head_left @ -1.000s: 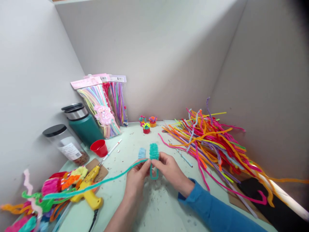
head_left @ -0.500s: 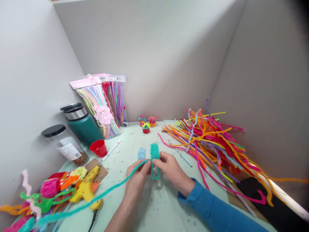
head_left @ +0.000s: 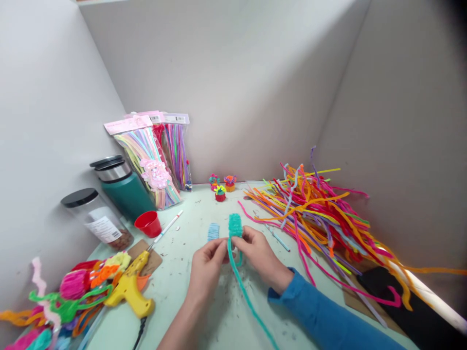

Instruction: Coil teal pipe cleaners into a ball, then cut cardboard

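Observation:
A teal pipe cleaner (head_left: 247,295) is wound into a dense fuzzy block (head_left: 235,225) at its top, with a narrow bent loop below. My right hand (head_left: 257,253) pinches this piece just under the block, thumb in front. My left hand (head_left: 208,265) is closed at the left side of the loop, thumb and forefinger together against the teal strand. From there the loose end runs down over the table toward the lower right. Behind my left fingers lies a small light-blue wound piece (head_left: 213,231). The fingers partly cover the loop.
At left are a yellow glue gun (head_left: 131,287), a red cup (head_left: 148,223), a lidded jar (head_left: 102,221), a teal bottle (head_left: 126,189) and packaged pipe cleaners (head_left: 148,160). Loose pipe cleaners (head_left: 310,214) pile up at right. Several small colourful figures (head_left: 220,193) stand at the back.
The loose teal end has swung from the lower left across to the lower right, in front of the loop. My left fingers have shifted slightly; my right hand keeps its pinch.

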Demonstrator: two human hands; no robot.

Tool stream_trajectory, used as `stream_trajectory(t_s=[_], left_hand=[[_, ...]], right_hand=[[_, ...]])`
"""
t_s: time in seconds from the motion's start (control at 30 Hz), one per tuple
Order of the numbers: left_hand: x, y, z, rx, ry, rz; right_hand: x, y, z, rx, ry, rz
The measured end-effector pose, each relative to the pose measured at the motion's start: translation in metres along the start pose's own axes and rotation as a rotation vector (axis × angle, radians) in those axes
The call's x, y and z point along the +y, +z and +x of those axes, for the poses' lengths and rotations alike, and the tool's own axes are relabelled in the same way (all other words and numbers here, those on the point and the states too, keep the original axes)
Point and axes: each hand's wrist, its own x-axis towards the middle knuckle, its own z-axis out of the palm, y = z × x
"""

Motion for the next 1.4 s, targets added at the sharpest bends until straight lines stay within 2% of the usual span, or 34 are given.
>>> stream_trajectory(t_s=[0.1,0.3,0.6,0.8,0.93,1.17,1.27,1.4], left_hand=[[0.004,0.0,0.001,-0.02,-0.136,-0.235],[0.006,-0.001,-0.001,-0.077,-0.169,-0.374],[-0.003,-0.006,0.005,-0.161,-0.227,-0.441],[-0.003,-0.006,0.005,-0.131,-0.247,-0.469],[-0.003,-0.005,0.004,-0.13,-0.219,-0.447],[-0.002,-0.009,0.007,-0.074,-0.194,-0.551],[-0.002,-0.009,0.007,-0.045,-0.187,-0.581],[-0.002,-0.006,0.006,-0.005,-0.176,-0.596]], right_hand=[[-0.006,0.0,-0.001,-0.11,0.04,0.216],[-0.008,-0.001,-0.003,-0.255,0.088,0.334],[-0.017,-0.006,-0.003,-0.32,0.102,0.278],[-0.018,-0.009,-0.002,-0.387,0.09,0.27],[-0.017,-0.008,-0.001,-0.373,0.085,0.247],[-0.01,-0.011,0.0,-0.443,-0.028,0.258],[-0.005,-0.009,-0.001,-0.393,-0.007,0.275],[0.0,-0.002,-0.002,-0.137,0.017,0.246]])
